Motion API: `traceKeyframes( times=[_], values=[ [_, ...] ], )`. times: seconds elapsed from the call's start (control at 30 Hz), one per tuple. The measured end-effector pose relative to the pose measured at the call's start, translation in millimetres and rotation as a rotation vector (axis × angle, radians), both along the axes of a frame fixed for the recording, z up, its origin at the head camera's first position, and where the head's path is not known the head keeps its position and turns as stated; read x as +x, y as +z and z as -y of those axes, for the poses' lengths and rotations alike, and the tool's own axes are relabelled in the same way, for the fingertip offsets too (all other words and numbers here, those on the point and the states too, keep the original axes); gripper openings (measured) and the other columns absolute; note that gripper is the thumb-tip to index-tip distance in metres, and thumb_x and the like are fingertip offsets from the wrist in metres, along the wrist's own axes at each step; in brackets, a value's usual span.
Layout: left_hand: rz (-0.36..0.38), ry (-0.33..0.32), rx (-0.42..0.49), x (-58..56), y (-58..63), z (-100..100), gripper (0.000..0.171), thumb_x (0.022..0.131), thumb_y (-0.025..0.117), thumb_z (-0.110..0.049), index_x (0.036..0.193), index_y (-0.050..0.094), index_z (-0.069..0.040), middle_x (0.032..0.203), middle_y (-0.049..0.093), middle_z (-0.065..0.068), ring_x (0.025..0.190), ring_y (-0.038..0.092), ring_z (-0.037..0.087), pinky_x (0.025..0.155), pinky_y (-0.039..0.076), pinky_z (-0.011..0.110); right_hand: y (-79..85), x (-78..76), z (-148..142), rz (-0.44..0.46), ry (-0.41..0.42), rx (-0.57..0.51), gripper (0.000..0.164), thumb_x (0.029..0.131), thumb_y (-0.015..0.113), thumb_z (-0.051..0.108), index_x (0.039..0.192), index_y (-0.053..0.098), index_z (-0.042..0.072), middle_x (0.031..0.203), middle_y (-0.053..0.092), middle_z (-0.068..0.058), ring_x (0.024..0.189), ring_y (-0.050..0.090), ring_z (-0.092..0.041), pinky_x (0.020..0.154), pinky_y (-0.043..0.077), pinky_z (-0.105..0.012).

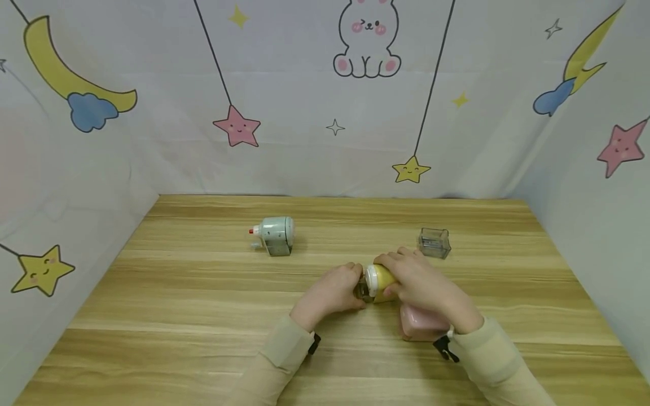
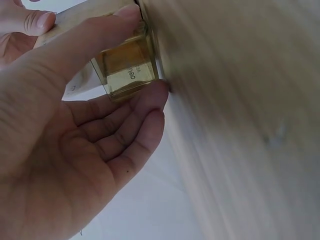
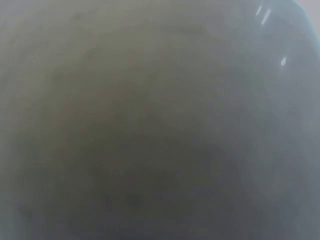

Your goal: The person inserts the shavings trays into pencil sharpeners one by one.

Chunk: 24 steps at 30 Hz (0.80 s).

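A yellow pencil sharpener (image 1: 384, 277) with a white end lies low over the table, gripped by my right hand (image 1: 418, 282). My left hand (image 1: 332, 290) pinches the clear brownish shavings drawer (image 1: 362, 289) at its white end, thumb on one side and fingers on the other. Small dark print shows on the drawer (image 2: 129, 72) in the left wrist view. Under my right wrist sits a glossy pink sharpener-like object (image 1: 424, 325), partly covered. Only a blurred grey surface (image 3: 160, 120) fills the right wrist view.
A mint-green crank sharpener (image 1: 277, 234) with a red tip stands at the back left of the wooden table (image 1: 178, 316). Behind my right hand rests a clear grey box (image 1: 434, 243). Printed cloth (image 1: 304, 84) surrounds the table at the back and sides.
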State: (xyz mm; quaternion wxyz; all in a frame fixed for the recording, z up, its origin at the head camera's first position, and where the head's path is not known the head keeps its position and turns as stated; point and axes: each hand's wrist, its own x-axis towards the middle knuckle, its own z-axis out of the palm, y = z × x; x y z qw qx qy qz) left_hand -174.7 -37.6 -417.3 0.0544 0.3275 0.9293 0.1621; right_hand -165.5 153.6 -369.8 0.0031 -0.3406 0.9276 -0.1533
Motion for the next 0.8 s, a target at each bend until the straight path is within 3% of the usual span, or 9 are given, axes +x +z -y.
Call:
traceKeyframes(
  times=[0.8],
  values=[
    [0.073,0.049,0.080,-0.3,-1.3,-4.4,0.054,0.064,0.079,-0.033,0.100,0.054,-0.002,0.088,0.058,0.005,0.073,0.051,0.011,0.065,0.051,0.025,0.2,0.6,0.7,0.006,-0.002,-0.004,0.049,0.068,0.074,0.021,0.112,0.056,0.010,0.103,0.062,-0.004,0.093,0.046,-0.019,0.080,0.041,-0.049]
  ],
)
